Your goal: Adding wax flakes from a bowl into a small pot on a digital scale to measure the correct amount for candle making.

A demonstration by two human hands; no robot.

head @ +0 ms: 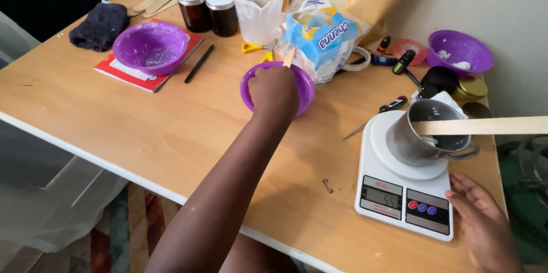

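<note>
Metal cup [425, 136] on scale [399, 193] holds a wooden stick [485, 126].

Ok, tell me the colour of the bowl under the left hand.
Purple bowl; head view shows it.

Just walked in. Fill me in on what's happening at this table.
A person works at a wooden table. The left hand holds a small wooden stick in a purple bowl. The right hand rests by a white kitchen scale that carries a metal cup with a flat wooden stick lying across it.
</note>
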